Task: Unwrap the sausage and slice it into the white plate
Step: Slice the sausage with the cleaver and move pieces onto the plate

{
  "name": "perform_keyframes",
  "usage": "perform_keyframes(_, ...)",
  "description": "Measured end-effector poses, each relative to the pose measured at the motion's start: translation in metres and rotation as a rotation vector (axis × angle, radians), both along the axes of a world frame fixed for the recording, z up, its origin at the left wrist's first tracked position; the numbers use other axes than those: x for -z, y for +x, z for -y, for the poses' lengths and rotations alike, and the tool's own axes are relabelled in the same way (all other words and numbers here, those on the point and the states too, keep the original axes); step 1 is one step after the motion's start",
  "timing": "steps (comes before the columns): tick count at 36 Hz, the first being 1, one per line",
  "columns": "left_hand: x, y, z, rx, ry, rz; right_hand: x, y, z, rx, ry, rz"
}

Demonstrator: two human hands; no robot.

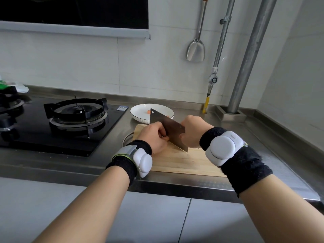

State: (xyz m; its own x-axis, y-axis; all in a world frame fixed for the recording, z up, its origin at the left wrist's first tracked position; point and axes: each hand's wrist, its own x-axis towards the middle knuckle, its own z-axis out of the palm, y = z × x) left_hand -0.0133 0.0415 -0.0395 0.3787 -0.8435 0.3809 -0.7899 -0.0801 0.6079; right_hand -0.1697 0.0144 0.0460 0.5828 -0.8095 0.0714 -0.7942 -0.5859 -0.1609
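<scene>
On the wooden cutting board (182,160) my left hand (154,135) curls around the sausage (166,137), of which only a small orange tip shows by my fingers. My right hand (192,130) grips the handle of a dark cleaver (168,130). The blade stands on edge against my left fingers, pointing away towards the plate. Behind the board stands the white plate (140,111) holding a small orange sausage piece (148,111); the blade hides part of the plate.
A black gas hob (61,125) with a burner grate lies to the left. A round metal rim (127,138) peeks out under the board's left edge. A spatula (196,50) hangs on the tiled wall, and pipes (245,67) rise at the right.
</scene>
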Motion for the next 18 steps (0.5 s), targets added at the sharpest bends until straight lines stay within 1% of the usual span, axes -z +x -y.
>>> perform_keyframes(7, 0.001, 0.001, 0.001, 0.012, 0.007, -0.023, 0.005, -0.006, 0.001, 0.025, -0.025, 0.038)
perform_keyframes(12, 0.004, 0.003, 0.002, -0.013, -0.003, 0.001, -0.001, -0.010, 0.001, 0.031, -0.041, 0.100)
perform_keyframes(15, 0.005, 0.006, 0.005, -0.029, -0.029, -0.012, -0.003, -0.014, 0.005, 0.041, 0.020, 0.181)
perform_keyframes(18, 0.007, 0.009, 0.006, -0.055, -0.051, -0.057, 0.000, -0.019, 0.010, 0.082, 0.112, 0.331)
